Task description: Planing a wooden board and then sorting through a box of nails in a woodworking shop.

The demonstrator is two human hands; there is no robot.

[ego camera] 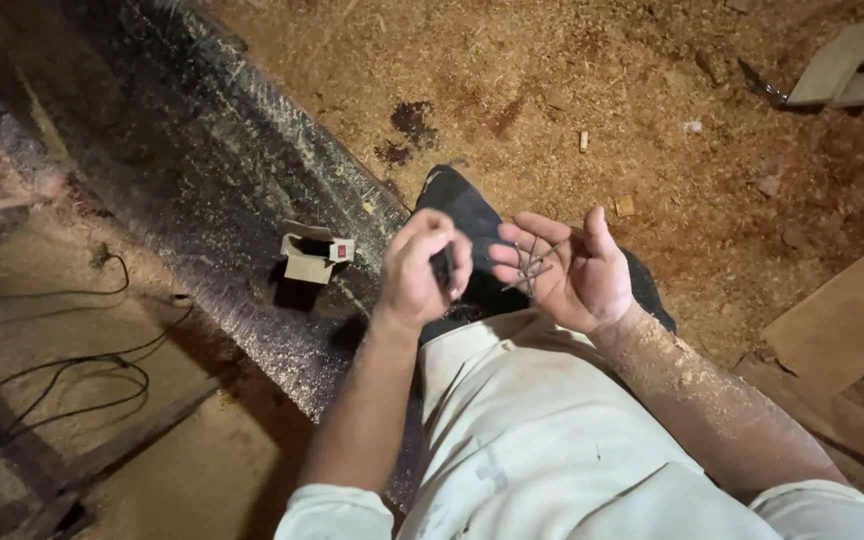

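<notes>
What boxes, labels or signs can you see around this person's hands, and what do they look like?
Small cardboard box: sits open on the dark, sawdust-dusted beam, just beside the left hand; squat and beige, flap raised, with a red and white label on its end.
No signs or screens in view.
The right hand lies open with loose nails on its palm, not a package.

nails [529, 264] in right hand [570, 275], small box [314, 254] left of left hand [420, 272]
</notes>
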